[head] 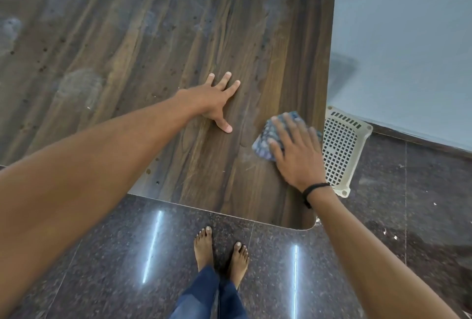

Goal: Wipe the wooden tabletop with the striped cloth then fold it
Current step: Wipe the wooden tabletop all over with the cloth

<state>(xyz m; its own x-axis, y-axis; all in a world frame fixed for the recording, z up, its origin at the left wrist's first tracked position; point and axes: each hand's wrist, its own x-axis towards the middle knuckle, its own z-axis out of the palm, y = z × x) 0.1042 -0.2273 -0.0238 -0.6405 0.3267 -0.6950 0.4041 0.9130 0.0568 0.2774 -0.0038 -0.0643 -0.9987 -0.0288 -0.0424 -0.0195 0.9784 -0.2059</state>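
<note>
Bracing my left hand [214,100], fingers spread flat, on the dark wood-grain tabletop [115,38], I press the bunched blue striped cloth [261,144] near its right edge under my flat right hand [297,152] (blurred); too long a stroke could sweep it off into the white perforated plastic basket [341,150].

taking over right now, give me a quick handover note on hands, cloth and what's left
Left hand: open, flat on the wooden tabletop.
Right hand: open, straight fingers pressing the striped cloth onto the tabletop near its right edge.
Done: wiping under way at the near right corner.
Left: pale smudges and dark specks show across the far and left areas; wipe those, then fold the cloth.
</note>
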